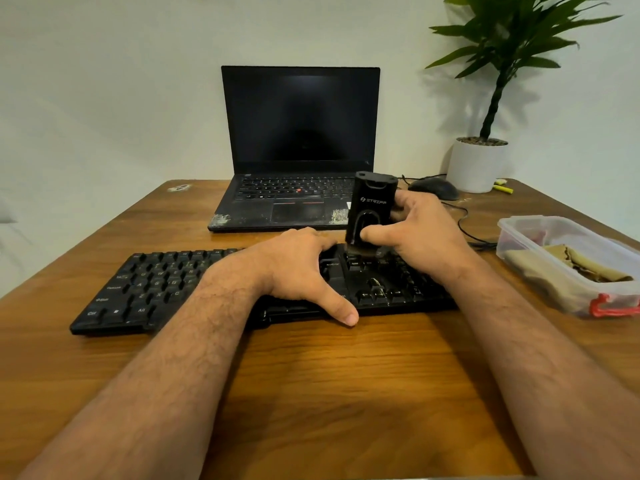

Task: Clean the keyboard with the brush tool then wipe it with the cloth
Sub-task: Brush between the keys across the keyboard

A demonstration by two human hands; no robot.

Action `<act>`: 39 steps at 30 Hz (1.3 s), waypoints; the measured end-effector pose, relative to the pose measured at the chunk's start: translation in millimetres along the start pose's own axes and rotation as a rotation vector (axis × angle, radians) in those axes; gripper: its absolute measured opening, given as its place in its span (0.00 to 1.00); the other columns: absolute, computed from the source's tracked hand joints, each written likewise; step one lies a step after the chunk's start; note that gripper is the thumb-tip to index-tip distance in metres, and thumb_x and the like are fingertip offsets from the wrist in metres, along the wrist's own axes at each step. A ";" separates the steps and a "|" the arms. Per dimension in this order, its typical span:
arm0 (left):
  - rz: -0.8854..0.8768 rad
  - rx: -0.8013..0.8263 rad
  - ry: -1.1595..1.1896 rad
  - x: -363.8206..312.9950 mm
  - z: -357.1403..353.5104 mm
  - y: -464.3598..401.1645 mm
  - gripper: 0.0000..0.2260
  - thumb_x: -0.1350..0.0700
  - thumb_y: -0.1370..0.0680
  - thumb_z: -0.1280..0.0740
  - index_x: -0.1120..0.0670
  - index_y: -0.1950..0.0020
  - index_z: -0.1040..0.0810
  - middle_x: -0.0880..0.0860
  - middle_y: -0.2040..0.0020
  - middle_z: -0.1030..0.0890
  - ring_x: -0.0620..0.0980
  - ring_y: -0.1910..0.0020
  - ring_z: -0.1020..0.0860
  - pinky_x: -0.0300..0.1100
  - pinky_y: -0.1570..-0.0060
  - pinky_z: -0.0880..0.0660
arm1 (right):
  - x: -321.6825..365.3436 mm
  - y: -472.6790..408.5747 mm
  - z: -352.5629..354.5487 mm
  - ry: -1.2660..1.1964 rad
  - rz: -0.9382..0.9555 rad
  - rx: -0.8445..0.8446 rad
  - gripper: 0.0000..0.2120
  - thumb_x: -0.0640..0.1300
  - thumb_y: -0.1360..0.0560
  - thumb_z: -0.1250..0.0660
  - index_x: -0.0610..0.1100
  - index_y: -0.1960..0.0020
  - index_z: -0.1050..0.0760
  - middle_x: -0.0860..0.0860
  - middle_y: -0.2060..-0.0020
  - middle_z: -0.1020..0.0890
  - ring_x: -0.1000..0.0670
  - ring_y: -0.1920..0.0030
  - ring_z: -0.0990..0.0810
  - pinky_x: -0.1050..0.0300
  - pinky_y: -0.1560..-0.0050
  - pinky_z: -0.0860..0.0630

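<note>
Wooden table carries one black keyboard lying across its middle, one open laptop with a dark screen at the far side, one dark mouse to the laptop's right with its cable trailing toward the near right, one white pot with a green plant at the far right corner, and one clear plastic box with a red clasp at the right edge. Folded tan cloth lies inside that box, well apart from the keyboard. A small yellow item lies beside the pot; what it is cannot be told.

One black brush tool stands upright over the right part of the keyboard, its bristle end down on the keys near the far edge. The right hand grips it, thumb pressed on the tool's near face and fingers curled round its far right side.

The left hand lies flat on the keyboard's middle, fingers relaxed and spread over the keys, holding nothing. Its thumb reaches over the keyboard's near edge, the tip touching the table.

Two bare forearms come in from the near edge.
</note>
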State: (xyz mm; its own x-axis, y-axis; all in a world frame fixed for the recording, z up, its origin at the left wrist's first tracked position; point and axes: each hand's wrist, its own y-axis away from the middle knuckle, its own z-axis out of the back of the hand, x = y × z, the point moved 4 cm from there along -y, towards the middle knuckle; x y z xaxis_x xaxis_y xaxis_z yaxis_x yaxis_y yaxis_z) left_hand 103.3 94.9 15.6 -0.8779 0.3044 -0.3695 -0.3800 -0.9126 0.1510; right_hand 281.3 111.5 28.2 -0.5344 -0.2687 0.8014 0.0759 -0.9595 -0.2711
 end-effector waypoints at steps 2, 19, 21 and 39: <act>0.002 -0.013 0.011 3.2 0.7 -1.2 0.54 0.32 0.45 0.19 0.41 0.22 0.36 0.42 0.30 0.30 0.46 0.32 0.31 0.51 0.29 0.32 | -0.3 3.2 -3.6 0.040 0.007 0.037 0.20 0.41 0.30 0.23 0.53 0.40 0.20 0.56 0.52 0.15 0.58 0.53 0.16 0.62 0.54 0.22; -0.014 -0.047 0.081 4.5 2.3 0.9 0.45 0.42 0.37 0.18 0.45 0.24 0.34 0.35 0.43 0.30 0.37 0.43 0.30 0.34 0.44 0.35 | -1.7 9.1 -4.3 0.048 -0.002 -0.002 0.22 0.42 0.30 0.22 0.54 0.39 0.21 0.57 0.51 0.15 0.57 0.50 0.17 0.59 0.50 0.20; -0.011 -0.053 0.077 4.9 2.1 1.0 0.46 0.41 0.37 0.18 0.46 0.23 0.34 0.35 0.41 0.29 0.36 0.45 0.31 0.32 0.45 0.35 | -4.4 5.3 2.0 0.071 -0.025 -0.098 0.22 0.42 0.30 0.23 0.52 0.37 0.21 0.55 0.49 0.15 0.54 0.49 0.17 0.62 0.54 0.23; 0.000 -0.062 0.051 7.0 1.2 -0.8 0.52 0.37 0.39 0.19 0.47 0.21 0.37 0.42 0.29 0.33 0.43 0.31 0.33 0.43 0.31 0.35 | -4.0 8.4 4.6 0.021 -0.027 -0.003 0.22 0.41 0.30 0.23 0.54 0.38 0.21 0.57 0.52 0.16 0.58 0.52 0.18 0.63 0.55 0.23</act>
State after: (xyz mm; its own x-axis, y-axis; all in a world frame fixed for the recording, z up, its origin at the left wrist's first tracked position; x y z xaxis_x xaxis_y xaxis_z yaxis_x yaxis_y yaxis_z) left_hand 97.1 98.0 14.0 -0.8615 0.2918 -0.4156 -0.3601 -0.9281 0.0949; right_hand 287.9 104.1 25.1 -0.5539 -0.2406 0.7970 0.0583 -0.9662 -0.2511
